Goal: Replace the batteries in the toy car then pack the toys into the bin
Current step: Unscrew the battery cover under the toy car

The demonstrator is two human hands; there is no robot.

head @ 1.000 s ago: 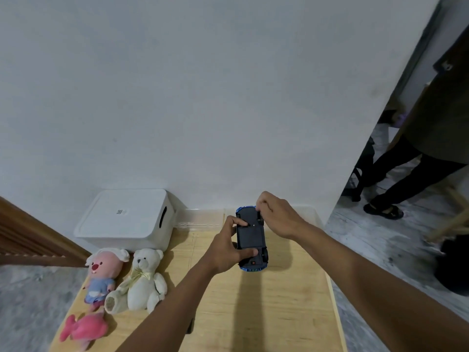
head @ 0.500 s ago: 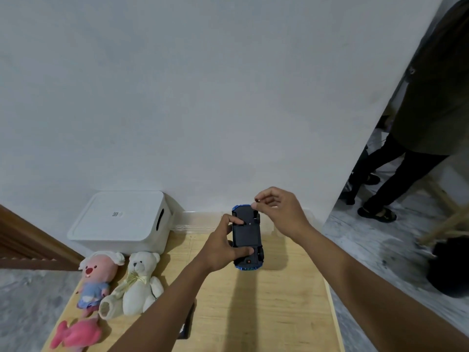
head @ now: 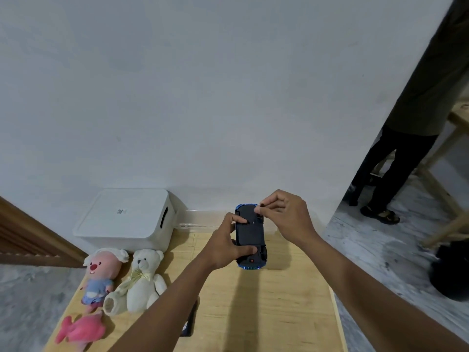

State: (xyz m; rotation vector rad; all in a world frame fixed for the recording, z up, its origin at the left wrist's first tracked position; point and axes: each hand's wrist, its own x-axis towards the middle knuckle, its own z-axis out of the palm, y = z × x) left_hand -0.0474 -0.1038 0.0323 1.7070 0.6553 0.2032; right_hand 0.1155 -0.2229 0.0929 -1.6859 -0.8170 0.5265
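The right hand (head: 285, 217) is seen pinched at thumb and forefinger over the far end of the toy car (head: 250, 236); something small and dark appears between the fingertips, but what it is cannot be made out. The left hand (head: 223, 246) is closed around the car, thumb laid across the near part of the underside and a finger pressed on the dark base plate. The car is held upside down, above the far part of the wooden table (head: 266, 313), its blue body showing only at the two ends.

The battery stage is judged to be in hand and not finished: the underside is being worked on, and whether the cover is off or on cannot be determined. No loose batteries are observed.

Packing is judged not yet begun. The white bin (head: 124, 217) stands at the far left against the wall with its lid in place. Three soft toys lie just in front of it: a pink-faced plush (head: 101, 273), a white teddy bear (head: 142, 283) beside it, and a pink fish plush (head: 78, 331) nearest the table edge. A dark flat object (head: 189, 323) is partly hidden under the left forearm. A second person's legs (head: 396, 168) are noted at the right, well apart from the work.
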